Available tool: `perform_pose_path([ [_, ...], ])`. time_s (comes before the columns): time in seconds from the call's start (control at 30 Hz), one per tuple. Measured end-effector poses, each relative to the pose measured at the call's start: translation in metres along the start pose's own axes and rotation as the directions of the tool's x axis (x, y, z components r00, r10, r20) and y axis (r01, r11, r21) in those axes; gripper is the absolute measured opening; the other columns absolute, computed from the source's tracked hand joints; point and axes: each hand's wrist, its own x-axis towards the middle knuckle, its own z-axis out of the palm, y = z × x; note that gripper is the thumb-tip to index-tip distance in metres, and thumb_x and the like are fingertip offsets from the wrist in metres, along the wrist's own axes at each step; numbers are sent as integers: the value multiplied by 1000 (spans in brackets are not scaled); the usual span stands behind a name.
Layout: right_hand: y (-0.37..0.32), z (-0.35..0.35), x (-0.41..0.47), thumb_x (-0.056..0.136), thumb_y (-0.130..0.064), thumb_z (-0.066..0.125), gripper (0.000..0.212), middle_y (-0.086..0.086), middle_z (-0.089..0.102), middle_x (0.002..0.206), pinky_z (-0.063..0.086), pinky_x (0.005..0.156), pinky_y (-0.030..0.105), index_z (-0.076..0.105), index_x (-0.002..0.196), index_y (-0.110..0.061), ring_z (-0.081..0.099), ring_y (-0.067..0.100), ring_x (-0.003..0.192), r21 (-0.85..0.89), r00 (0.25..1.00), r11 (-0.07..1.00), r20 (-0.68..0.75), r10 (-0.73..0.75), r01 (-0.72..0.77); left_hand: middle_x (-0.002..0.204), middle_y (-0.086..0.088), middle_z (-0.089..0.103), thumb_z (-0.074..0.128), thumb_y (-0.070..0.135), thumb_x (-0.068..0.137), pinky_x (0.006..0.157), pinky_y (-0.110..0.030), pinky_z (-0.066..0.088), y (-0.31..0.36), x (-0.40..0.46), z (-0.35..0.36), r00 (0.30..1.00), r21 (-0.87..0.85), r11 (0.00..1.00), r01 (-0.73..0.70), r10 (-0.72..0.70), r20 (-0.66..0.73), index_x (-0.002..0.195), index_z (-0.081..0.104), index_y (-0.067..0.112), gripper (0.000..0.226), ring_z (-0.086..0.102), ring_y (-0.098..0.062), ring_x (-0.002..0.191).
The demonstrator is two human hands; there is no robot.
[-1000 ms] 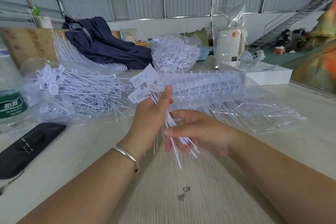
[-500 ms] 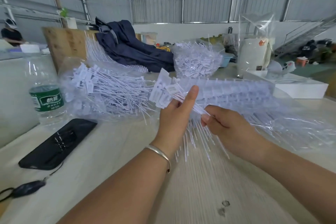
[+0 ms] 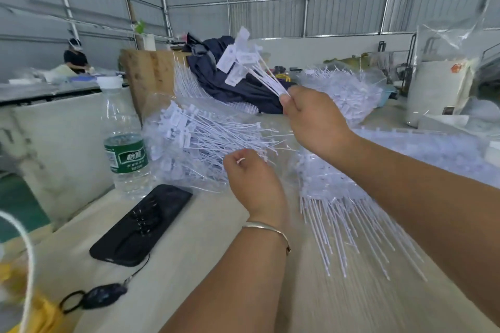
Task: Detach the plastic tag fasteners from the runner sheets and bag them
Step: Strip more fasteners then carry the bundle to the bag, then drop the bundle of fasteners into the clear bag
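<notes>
Right hand [image 3: 315, 119] is up above the bench [image 3: 205, 251], fingers [image 3: 286, 101] pinching a small bunch of detached tag fasteners [image 3: 244, 62] by their thin tails, so the flat label ends fan up and to the left, clear of everything else. Left hand [image 3: 253, 178] sits lower and nearer the middle of the bench, with a bangle [image 3: 266, 227] on the wrist, fingers curled in around something tiny and pale (can't make out what it is). Just behind that hand there's a clear bag of loose fasteners [image 3: 200, 140] lying on its side, well stuffed. Toward the right edge of the bench a pile of runner sheets [image 3: 365, 186] is spread out, the long white tails pointing toward the near edge, partly under the right forearm. Another heaped bag of fasteners [image 3: 343, 92] sits further back, next to a dark blue jacket [image 3: 230, 84] dumped at the far side. Near the left edge there's a water bottle [image 3: 125, 140] standing upright, a black phone [image 3: 142, 224] lying flat in front of it, and a small black fob [image 3: 101, 296] on a cord close to the near left corner. Another person [image 3: 75, 58] is working at a separate table way off to the left.
</notes>
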Motion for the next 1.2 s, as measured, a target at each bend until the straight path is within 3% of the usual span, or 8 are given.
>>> perform_pose_path([
  [0.1, -15, 37, 5, 104, -22, 37, 17, 11, 61, 93, 32, 64, 32, 51, 106, -12, 54, 30, 80, -307, 983, 946, 176, -55, 107, 70, 8, 50, 44, 11, 93, 52, -12, 34, 10, 17, -8, 968, 112, 972, -205, 218, -123, 92, 51, 23, 13, 52, -1, 58],
  [0.2, -27, 55, 2, 94, -7, 46, 32, 8, 61, 120, 35, 72, 33, 54, 124, -15, 60, 29, 108, -539, 889, 800, 458, 16, 263, 83, 1, 53, 45, 9, 92, 69, -31, 45, 19, 32, -20, 916, 209, 929, -307, 348, -201, 98, 51, 22, 15, 58, -25, 84],
  [0.37, -32, 40, 1, 92, -2, 45, 34, 5, 63, 113, 33, 61, 29, 52, 123, -14, 60, 28, 95, -601, 886, 698, 452, -107, 391, 124, -9, 49, 60, 9, 89, 91, -38, 41, 18, 56, -37, 902, 240, 966, -100, 190, -389, 112, 48, 13, 26, 49, -29, 115],
  [0.5, -31, 18, -2, 97, -8, 44, 21, 4, 59, 94, 32, 55, 29, 55, 114, -15, 46, 26, 75, -617, 904, 706, 419, -80, 349, 108, -6, 53, 64, 5, 88, 57, -4, 39, 11, 58, -37, 948, 46, 998, 42, -25, -318, 114, 47, 10, 31, 55, -12, 75],
  [0.57, -31, 12, -7, 97, -10, 44, 14, -1, 47, 79, 31, 56, 28, 56, 100, -17, 45, 22, 74, -586, 883, 741, 469, -19, 327, 87, 1, 56, 61, 6, 89, 44, -4, 35, 8, 58, -36, 953, 34, 998, 46, -33, -302, 100, 55, 9, 13, 50, -7, 64],
  [0.73, -47, 31, -18, 88, -3, 47, 17, -3, 42, 73, 33, 61, 29, 47, 81, -18, 47, 20, 69, -557, 842, 754, 540, 9, 349, 67, 6, 42, 51, 5, 93, 51, -6, 35, 18, 48, -31, 940, 74, 979, -189, 203, -273, 70, 38, 20, 30, 43, 1, 52],
  [0.87, -59, 58, -5, 89, -10, 50, 17, 4, 62, 104, 36, 72, 33, 61, 99, -20, 61, 28, 103, -478, 842, 812, 539, -28, 334, 62, 10, 43, 52, 3, 91, 54, -10, 33, 23, 42, -28, 911, 106, 933, -345, 360, -203, 74, 41, 21, 28, 41, 0, 51],
  [1.2, -47, 102, 43, 97, -21, 42, 26, 3, 63, 98, 34, 63, 33, 47, 122, -18, 58, 28, 93, -492, 870, 779, 475, -136, 390, 55, 11, 43, 53, 9, 95, 56, -7, 36, 18, 39, -25, 916, 94, 924, -371, 381, -126, 95, 60, 18, 11, 43, 2, 50],
])
